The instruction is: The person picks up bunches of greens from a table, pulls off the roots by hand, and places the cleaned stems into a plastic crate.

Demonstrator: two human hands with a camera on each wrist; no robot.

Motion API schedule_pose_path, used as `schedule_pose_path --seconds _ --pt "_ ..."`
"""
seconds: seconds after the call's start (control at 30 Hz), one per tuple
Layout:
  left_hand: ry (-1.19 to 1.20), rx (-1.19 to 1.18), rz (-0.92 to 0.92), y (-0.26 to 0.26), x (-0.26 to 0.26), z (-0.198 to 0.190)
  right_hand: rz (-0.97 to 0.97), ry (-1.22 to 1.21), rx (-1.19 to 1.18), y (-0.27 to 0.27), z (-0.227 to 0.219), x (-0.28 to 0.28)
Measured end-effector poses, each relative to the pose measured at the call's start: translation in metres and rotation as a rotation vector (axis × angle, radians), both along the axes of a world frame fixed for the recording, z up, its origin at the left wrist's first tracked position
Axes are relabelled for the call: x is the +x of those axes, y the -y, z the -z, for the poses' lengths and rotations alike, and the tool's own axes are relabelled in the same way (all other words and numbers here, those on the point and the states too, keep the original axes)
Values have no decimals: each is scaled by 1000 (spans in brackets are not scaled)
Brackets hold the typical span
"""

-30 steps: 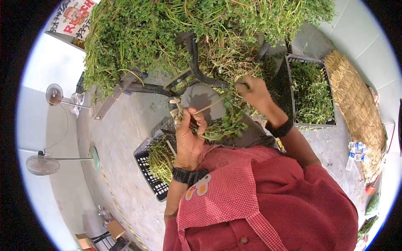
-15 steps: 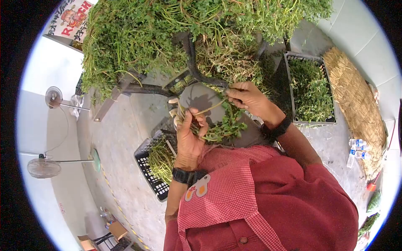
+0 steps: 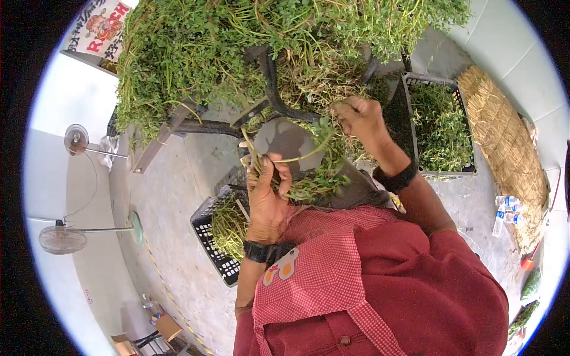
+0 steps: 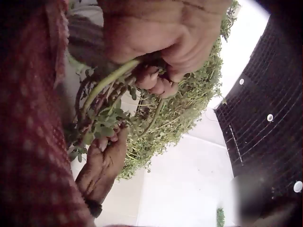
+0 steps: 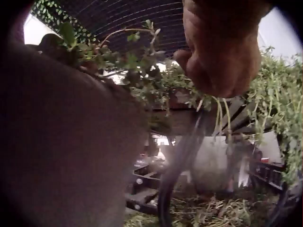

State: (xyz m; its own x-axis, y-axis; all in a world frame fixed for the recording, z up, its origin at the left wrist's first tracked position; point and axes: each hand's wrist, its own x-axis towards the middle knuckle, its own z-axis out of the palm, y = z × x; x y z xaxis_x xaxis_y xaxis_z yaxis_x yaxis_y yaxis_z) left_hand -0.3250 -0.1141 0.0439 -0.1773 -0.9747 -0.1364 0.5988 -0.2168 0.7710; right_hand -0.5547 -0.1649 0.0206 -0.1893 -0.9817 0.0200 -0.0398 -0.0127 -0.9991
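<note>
My left hand (image 3: 270, 193) grips a small bunch of leafy green stems (image 4: 106, 87), with thumb and fingers curled round them. One long pale stem (image 3: 300, 158) arches out of the grip to the right and ends in a leafy tip. Leafy sprigs (image 3: 320, 184) hang below it over the lap. The right hand (image 3: 363, 121) is up and to the right of that tip, apart from it in the head view, with fingers curled and nothing seen between them. In the right wrist view its fist hides the fingertips.
A big heap of greens (image 3: 196, 65) lies ahead on a black-framed stand (image 3: 274, 83). Black crates of greens stand at the lower left (image 3: 205, 228) and right (image 3: 472, 160). Further right are a rolled straw mat (image 3: 499, 148) and water bottles (image 3: 506, 212). Fans (image 3: 62, 240) stand at left.
The right hand came in to the long stem half a second ago, pinched near its tip, and has since moved off up and right. The left hand keeps its grip, almost unmoved.
</note>
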Motion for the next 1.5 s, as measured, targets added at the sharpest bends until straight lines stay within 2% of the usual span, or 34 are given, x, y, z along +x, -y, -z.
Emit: schedule_pose_path --seconds 0.03,0.1,0.17,0.23,0.27,0.37,0.4,0.43,0.5,0.53,0.6,0.63,0.7,0.73,0.8,0.83,0.9,0.93,1.0,1.03,1.1,1.13,1.17,1.23,1.27,1.3,1.37,1.4,1.43,1.5 --pt "-22 -6 -28 0 0 0 1 -2 1 -1 2 -9" --pt "-24 11 -28 -2 -2 -1 -214 608 82 -4 5 -22" --pt "-22 17 -24 0 -5 -3 -210 675 93 -7 7 -25" --pt "-41 22 -12 -1 -5 -5 -272 -255 -454 -9 9 -23" --pt "-36 19 -9 -1 -5 -6 -248 376 156 -20 -5 -20" --pt "-40 -11 21 0 -4 -5 -324 520 214 -21 5 -14" --pt "-55 11 23 0 -4 -6 -411 759 313 -21 5 -17" --pt "-70 33 25 0 -4 -6 -411 759 313 -22 0 -15" --pt "-95 54 27 1 -3 -3 -295 -423 -707 -25 -12 -7" --pt "-121 75 30 2 -3 -2 -294 -424 -708 -27 -9 -5" --pt "-124 77 26 2 -4 -2 -392 880 246 -28 -1 -1" --pt "-126 81 19 2 -4 -2 -392 879 245 -27 -3 -1" --pt "-114 81 24 3 -2 -1 -620 872 127 -23 -8 -2" --pt "-101 83 30 3 -2 -1 -620 871 128 -21 -8 -2" --pt "-93 79 37 3 -3 -2 -675 649 78 -17 -5 -1" --pt "-83 75 44 3 -3 -2 -675 649 79 -17 -7 -2" --pt "-84 98 8 3 -2 0 -654 7 142 -17 -12 -5" --pt "-85 121 -28 3 -2 1 -654 7 142 -14 -8 -7" --pt "-13 101 -20 2 -5 -1 -290 -437 -401 -4 4 -13" --pt "57 80 -15 2 -5 -1 -293 -438 -401 -5 -1 -17" --pt "11 61 -22 3 -3 1 -284 329 -21 -8 -14 -28" --pt "-33 40 -24 3 -2 2 -240 496 18 -3 -6 -36" --pt "-35 39 -23 4 -2 3 -239 494 17 0 -4 -43" --pt "-11 43 -20 4 -1 4 -140 833 -10 4 -5 -49" --pt "0 53 -35 3 -3 1 -16 806 74 0 -12 -44" --pt "0 56 -38 2 -4 0 -17 806 79 -3 -9 -44" --pt "30 13 -18 4 -6 -1 -487 578 125 -8 -15 -40" --pt "33 15 -16 3 -6 -2 -244 632 286 -21 -25 -24" --pt "33 30 -12 3 -7 -4 -243 635 286 -20 -17 -24" --pt "34 45 -7 4 -7 -4 -766 806 226 -16 7 -24"
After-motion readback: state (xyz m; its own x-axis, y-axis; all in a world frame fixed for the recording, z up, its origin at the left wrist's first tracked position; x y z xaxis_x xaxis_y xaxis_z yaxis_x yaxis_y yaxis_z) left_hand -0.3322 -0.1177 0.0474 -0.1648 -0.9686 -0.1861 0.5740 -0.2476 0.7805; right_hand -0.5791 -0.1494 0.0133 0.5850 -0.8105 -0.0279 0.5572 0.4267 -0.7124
